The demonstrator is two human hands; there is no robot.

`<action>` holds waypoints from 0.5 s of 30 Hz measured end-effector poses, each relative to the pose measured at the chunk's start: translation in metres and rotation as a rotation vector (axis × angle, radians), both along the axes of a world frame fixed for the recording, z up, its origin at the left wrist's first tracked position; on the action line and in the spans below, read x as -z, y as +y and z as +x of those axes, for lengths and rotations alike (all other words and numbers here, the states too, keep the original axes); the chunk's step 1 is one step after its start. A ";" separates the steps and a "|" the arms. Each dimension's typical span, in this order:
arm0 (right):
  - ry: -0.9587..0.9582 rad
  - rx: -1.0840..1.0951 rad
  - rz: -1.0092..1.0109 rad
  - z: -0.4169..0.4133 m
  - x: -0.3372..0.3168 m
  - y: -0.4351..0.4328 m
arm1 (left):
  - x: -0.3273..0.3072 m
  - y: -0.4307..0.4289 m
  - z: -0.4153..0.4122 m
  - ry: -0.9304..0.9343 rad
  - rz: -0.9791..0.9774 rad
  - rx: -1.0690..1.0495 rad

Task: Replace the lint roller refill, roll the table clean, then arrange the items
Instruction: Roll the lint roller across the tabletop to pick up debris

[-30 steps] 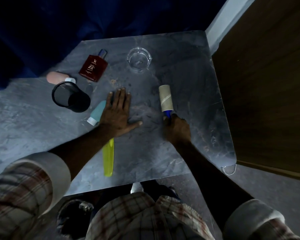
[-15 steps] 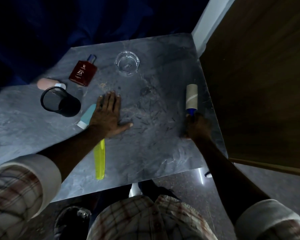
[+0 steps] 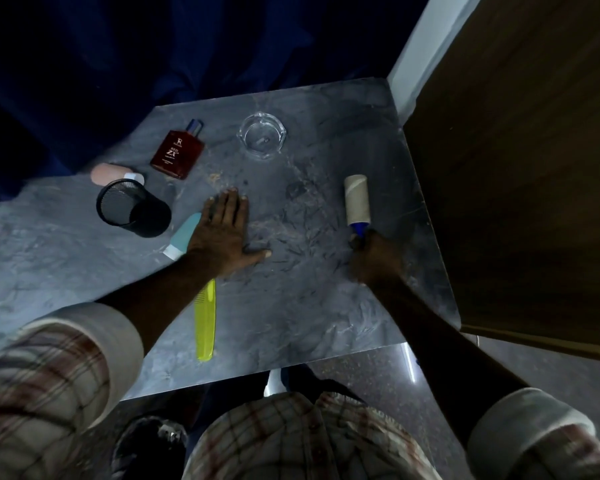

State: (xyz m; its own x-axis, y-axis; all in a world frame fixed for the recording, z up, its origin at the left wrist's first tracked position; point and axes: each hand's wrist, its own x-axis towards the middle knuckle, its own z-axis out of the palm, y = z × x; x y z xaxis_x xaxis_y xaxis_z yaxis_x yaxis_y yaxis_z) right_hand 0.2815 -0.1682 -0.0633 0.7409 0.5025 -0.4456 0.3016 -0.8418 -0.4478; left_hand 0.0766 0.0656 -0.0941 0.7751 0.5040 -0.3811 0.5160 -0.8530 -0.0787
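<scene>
A person's right hand (image 3: 374, 256) is closed around the blue handle of a lint roller (image 3: 356, 202), its pale roll lying against the grey marbled table (image 3: 326, 327) near the right edge, beside a brown wooden panel (image 3: 520, 168) — the roll flat on the surface, as a rolling pass would need. The left hand (image 3: 222, 233) rests open, palm down and fingers spread, near the table's middle, apparently to brace the table while the other works. Scattered items sit to the left and rear, away from the strip being rolled: a black mesh cup (image 3: 132, 207) on its side, a pink tube (image 3: 111, 173) behind it, a red-brown bottle (image 3: 178, 154), a clear glass ashtray (image 3: 261, 137), a teal tube (image 3: 184, 235) partly under the left wrist, and a yellow comb (image 3: 205, 320) (partly hidden by the forearm). Dark specks between the hands suggest the cleaning is unfinished — arranging not yet begun.
</scene>
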 end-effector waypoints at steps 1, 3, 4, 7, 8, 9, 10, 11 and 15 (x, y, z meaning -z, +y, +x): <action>-0.069 -0.028 0.021 -0.009 0.002 0.007 | 0.000 0.000 0.000 0.004 -0.004 -0.004; -0.188 -0.122 -0.025 -0.027 0.000 0.022 | 0.000 0.000 0.000 0.002 -0.008 -0.010; -0.184 -0.159 -0.075 -0.034 -0.001 0.031 | 0.001 0.000 0.000 -0.002 -0.002 -0.011; -0.131 -0.272 -0.124 -0.057 0.004 0.049 | 0.001 -0.001 -0.001 -0.009 0.019 -0.008; -0.125 -0.295 -0.122 -0.066 0.006 0.053 | 0.001 -0.001 0.000 -0.007 0.016 -0.007; -0.138 -0.308 -0.126 -0.074 0.007 0.057 | 0.001 -0.001 0.000 -0.002 0.012 -0.006; -0.160 -0.326 -0.142 -0.082 0.009 0.059 | 0.000 -0.001 0.000 0.003 0.010 -0.004; -0.178 -0.349 -0.162 -0.088 0.010 0.062 | 0.000 0.000 0.001 0.007 0.012 -0.002; -0.189 -0.406 -0.174 -0.101 0.012 0.070 | 0.000 0.001 -0.001 0.005 0.021 0.008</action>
